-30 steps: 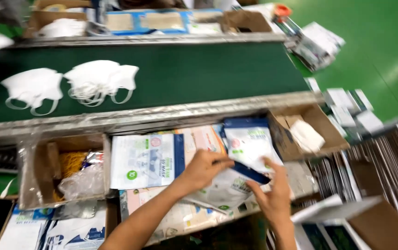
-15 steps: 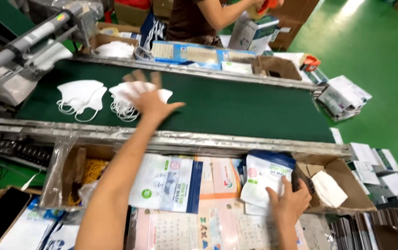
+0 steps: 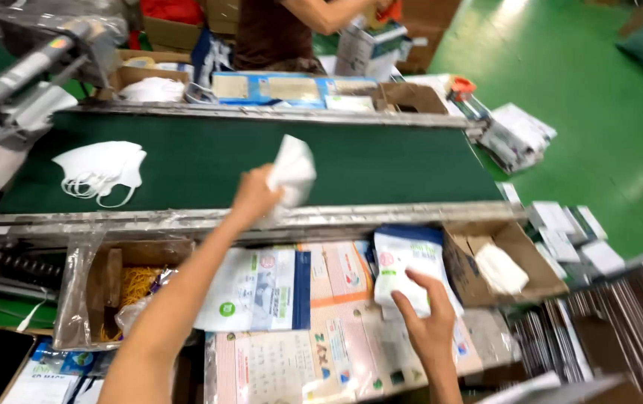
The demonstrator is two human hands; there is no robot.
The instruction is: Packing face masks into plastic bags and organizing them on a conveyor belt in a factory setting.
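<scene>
White face mask [image 3: 291,173] lifted over dark green conveyor belt [image 3: 381,161], white pouch [image 3: 410,271] with blue top edge, brown cardboard box [image 3: 462,262], bright green floor [image 3: 598,90], possibly yellow rubber bands [image 3: 136,283]

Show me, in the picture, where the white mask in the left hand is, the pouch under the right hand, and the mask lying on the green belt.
white mask [image 3: 292,173], head view, its middle.
pouch [image 3: 410,263], head view, white front.
mask on the belt [image 3: 102,162], head view, its body.

Soft white cloth mask [image 3: 291,173], matt green belt [image 3: 381,161], glossy plastic pouch [image 3: 410,271], brown cardboard box [image 3: 505,262]
</scene>
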